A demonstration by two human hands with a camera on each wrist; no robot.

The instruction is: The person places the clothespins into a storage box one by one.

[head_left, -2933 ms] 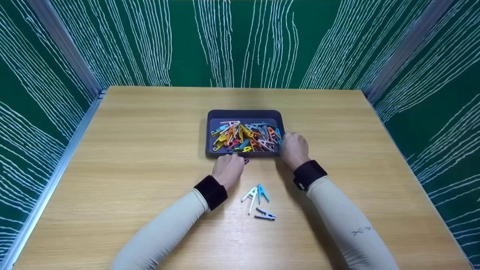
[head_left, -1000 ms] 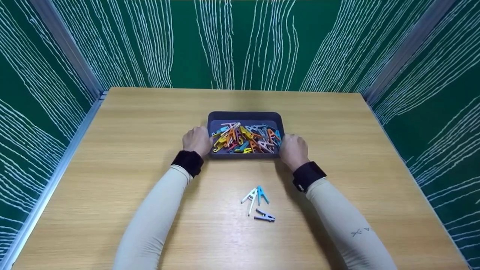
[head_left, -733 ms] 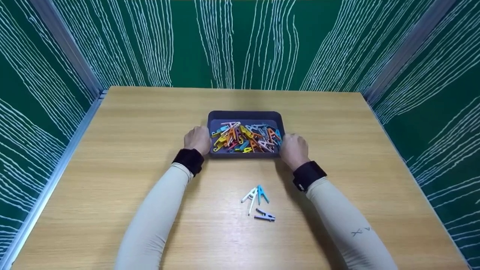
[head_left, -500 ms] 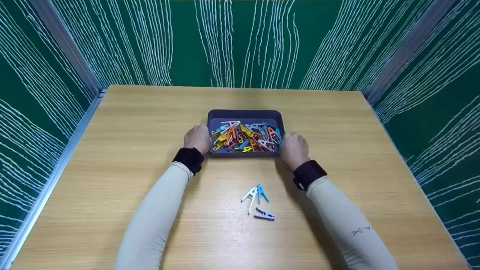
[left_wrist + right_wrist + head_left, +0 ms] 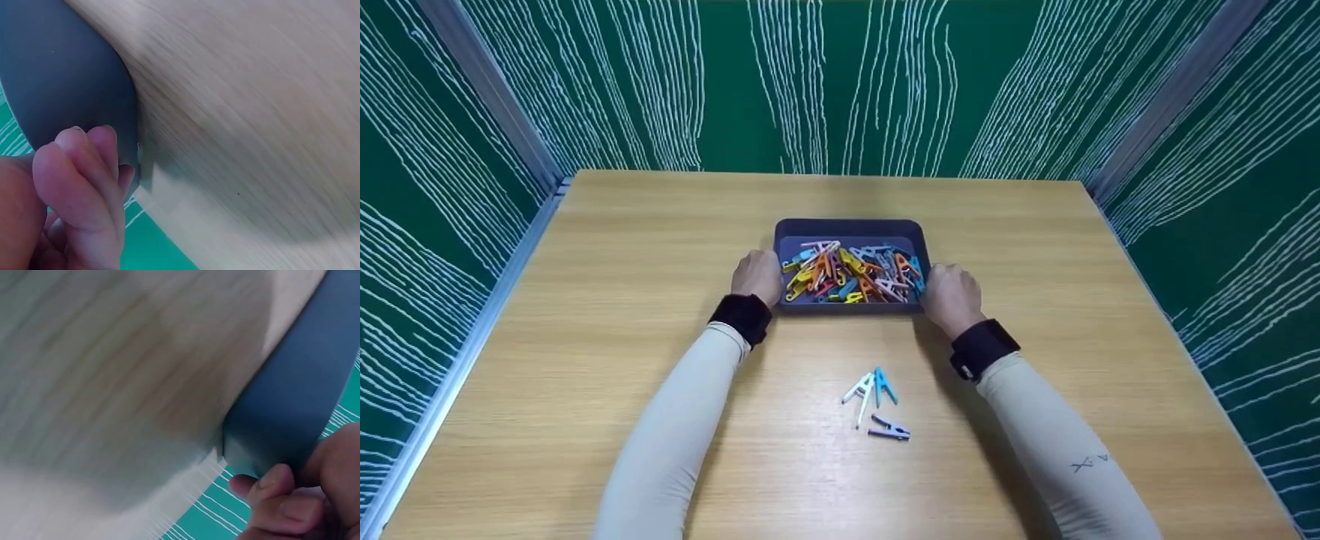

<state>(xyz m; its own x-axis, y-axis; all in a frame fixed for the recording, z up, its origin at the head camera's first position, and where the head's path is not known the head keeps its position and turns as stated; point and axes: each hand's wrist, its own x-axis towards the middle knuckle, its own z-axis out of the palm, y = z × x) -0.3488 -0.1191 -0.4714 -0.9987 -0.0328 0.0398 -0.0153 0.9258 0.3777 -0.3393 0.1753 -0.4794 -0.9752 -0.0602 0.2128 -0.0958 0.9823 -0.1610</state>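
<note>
A dark grey tray (image 5: 851,229) stands on the table, holding a heap of coloured clothespins (image 5: 847,277). My left hand (image 5: 757,276) grips its left side, and my right hand (image 5: 952,300) grips the right side. In the left wrist view, curled fingers (image 5: 84,169) lie against the tray's outer wall (image 5: 67,73). The right wrist view has fingertips (image 5: 275,481) bent at the tray's corner (image 5: 281,416). On the near side lie a white clothespin (image 5: 865,391), a blue clothespin (image 5: 885,386) touching or close to it, and a greyish-purple clothespin (image 5: 889,429).
The wooden table (image 5: 660,225) extends around the tray on all sides. Green walls (image 5: 735,90) with white streaks enclose the back and both sides, with metal posts (image 5: 499,97) at the corners.
My left hand has moved from the tray's front edge, where it held a dark purple clothespin, to the left side. A purple clothespin now shows in the heap. The tray has barely moved.
</note>
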